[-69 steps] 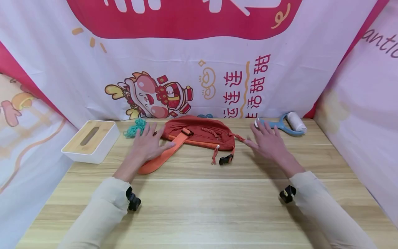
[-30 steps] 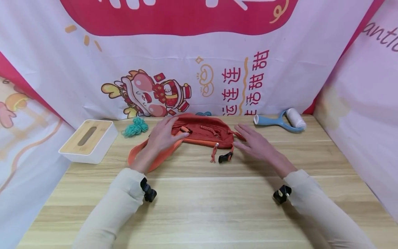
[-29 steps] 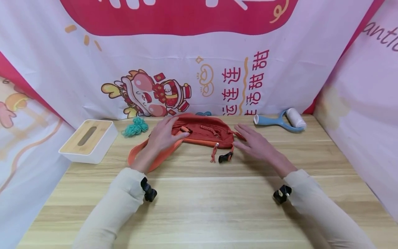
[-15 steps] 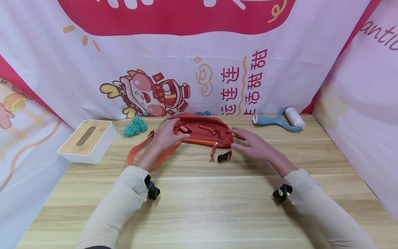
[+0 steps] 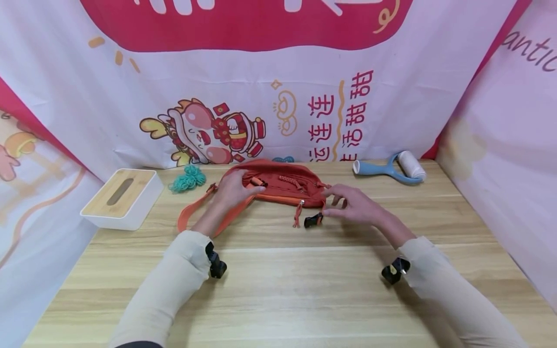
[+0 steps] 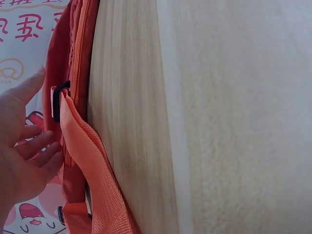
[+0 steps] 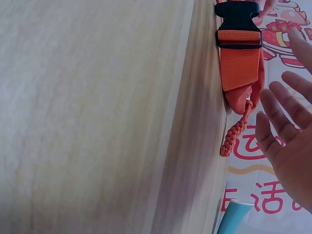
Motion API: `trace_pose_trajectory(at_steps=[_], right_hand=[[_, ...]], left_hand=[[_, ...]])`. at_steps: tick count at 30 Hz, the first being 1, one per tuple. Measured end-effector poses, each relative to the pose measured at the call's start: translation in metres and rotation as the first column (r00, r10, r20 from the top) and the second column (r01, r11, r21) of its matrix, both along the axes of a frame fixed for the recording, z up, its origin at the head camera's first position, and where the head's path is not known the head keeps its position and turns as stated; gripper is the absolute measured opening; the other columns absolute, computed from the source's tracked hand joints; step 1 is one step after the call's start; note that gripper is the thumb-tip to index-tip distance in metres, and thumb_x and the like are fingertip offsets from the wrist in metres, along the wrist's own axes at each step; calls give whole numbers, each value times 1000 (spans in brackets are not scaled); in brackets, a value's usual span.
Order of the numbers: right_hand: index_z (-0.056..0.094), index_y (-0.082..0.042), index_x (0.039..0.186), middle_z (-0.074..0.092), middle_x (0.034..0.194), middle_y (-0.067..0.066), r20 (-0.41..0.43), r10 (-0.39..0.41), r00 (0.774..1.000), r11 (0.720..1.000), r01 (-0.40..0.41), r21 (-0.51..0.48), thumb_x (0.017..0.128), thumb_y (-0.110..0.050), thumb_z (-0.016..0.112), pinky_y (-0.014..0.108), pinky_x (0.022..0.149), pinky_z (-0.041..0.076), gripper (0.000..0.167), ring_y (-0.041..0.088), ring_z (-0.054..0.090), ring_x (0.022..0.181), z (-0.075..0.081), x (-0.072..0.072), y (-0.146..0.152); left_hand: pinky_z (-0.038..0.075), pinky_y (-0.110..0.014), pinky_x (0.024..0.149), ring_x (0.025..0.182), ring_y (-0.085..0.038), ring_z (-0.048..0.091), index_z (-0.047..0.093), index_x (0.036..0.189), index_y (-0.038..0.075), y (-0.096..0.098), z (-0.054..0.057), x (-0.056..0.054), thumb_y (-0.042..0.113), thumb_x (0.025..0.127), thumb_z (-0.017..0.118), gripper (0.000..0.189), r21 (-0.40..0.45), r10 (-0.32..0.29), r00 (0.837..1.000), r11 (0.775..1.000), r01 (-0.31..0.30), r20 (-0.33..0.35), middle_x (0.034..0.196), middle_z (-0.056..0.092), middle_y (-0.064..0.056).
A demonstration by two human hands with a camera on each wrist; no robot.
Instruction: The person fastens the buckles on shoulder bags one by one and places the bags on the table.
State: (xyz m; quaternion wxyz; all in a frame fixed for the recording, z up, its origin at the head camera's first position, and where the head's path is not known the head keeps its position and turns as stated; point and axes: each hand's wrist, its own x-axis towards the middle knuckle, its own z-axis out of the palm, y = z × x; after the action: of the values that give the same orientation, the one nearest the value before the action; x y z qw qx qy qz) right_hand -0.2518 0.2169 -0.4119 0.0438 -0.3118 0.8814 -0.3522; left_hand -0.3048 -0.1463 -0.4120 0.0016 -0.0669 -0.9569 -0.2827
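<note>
A red waist bag (image 5: pixel 278 170) lies on the table before the back curtain in the head view. Its orange strap (image 5: pixel 191 212) loops out to the left, and a black buckle (image 5: pixel 312 221) lies at its right front. My left hand (image 5: pixel 230 193) is at the bag's left end; in the left wrist view its loosely bent fingers (image 6: pixel 36 146) overlap the bag beside the strap slider (image 6: pixel 57 103). My right hand (image 5: pixel 357 205) is by the right end, thumb near the buckle. Seen from the right wrist, its fingers are spread loosely beside a braided zipper pull (image 7: pixel 236 132), grasping nothing.
A white tissue box (image 5: pixel 126 221) with a wooden lid stands at the left. Between it and the bag lies a teal mesh ball (image 5: pixel 188 179). A blue-handled lint roller (image 5: pixel 378 167) rests at the back right. Printed cloth (image 5: pixel 391 96) hangs around the wooden table (image 5: pixel 296 290).
My left hand has moved right, from beside the mesh ball to the bag's left end. My right hand has come left to the other end, its fingers now more bent.
</note>
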Motion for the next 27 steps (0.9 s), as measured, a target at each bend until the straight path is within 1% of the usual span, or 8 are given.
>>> trace_pose_trajectory(at_steps=[5,9,11,15,17,20,24,27], right_hand=[[65,-3,128,68,121,13,34,34,999,999,-33,-20,88,-26,81,37,78,58,49,21,66,94,-1,0,-2],[67,-5,126,69,114,12,69,46,997,999,-45,-16,86,-23,83,38,79,57,46,19,66,91,-3,-1,-4],[67,-5,125,69,113,12,82,58,995,998,-56,-20,87,-22,83,37,80,57,45,17,66,89,-4,-2,-5],[68,-4,122,69,110,12,112,77,991,997,-72,-42,86,-18,83,37,80,57,42,17,67,87,-6,-3,-7],[68,-3,121,69,109,12,124,82,989,996,-77,-43,87,-17,83,37,80,56,40,17,67,88,-8,-3,-9],[69,-3,120,69,112,12,134,92,987,996,-88,-33,87,-16,82,38,82,56,37,18,67,90,-9,-3,-11],[71,-4,117,69,112,10,141,104,984,995,-102,-18,88,-15,81,38,82,56,33,19,67,92,-10,-5,-11],[73,-5,115,70,107,4,143,96,985,995,-98,4,88,-15,81,36,80,56,30,18,66,91,-11,-6,-12]], left_hand=[[43,-51,107,130,-35,51,52,145,0,0,-2,-2,56,84,79,87,7,-4,1000,1000,4,-19,141,57,-19],[48,-49,97,112,-31,57,57,139,0,3,-3,-2,54,84,79,80,13,0,1000,1000,0,-12,129,63,-16],[49,-47,88,101,-29,56,62,132,1,4,-3,-2,53,84,79,72,20,1,1000,1000,-1,-6,118,65,-15],[42,-39,71,84,-27,51,67,114,6,7,-5,-3,50,85,80,54,33,0,1000,999,1,-11,98,63,-11],[39,-37,68,81,-26,50,68,107,8,8,-6,-3,48,85,81,48,45,0,1000,999,0,-6,94,62,-9],[42,-38,71,84,-27,52,69,110,7,10,-7,-4,46,85,81,48,64,5,1000,998,-6,7,101,65,-9],[50,-45,90,106,-30,59,66,127,3,9,-9,-4,47,85,81,63,69,21,999,997,-22,29,125,65,-14],[49,-48,96,111,-31,58,67,127,2,7,-9,-5,46,85,81,63,57,24,999,998,-26,37,128,64,-16]])
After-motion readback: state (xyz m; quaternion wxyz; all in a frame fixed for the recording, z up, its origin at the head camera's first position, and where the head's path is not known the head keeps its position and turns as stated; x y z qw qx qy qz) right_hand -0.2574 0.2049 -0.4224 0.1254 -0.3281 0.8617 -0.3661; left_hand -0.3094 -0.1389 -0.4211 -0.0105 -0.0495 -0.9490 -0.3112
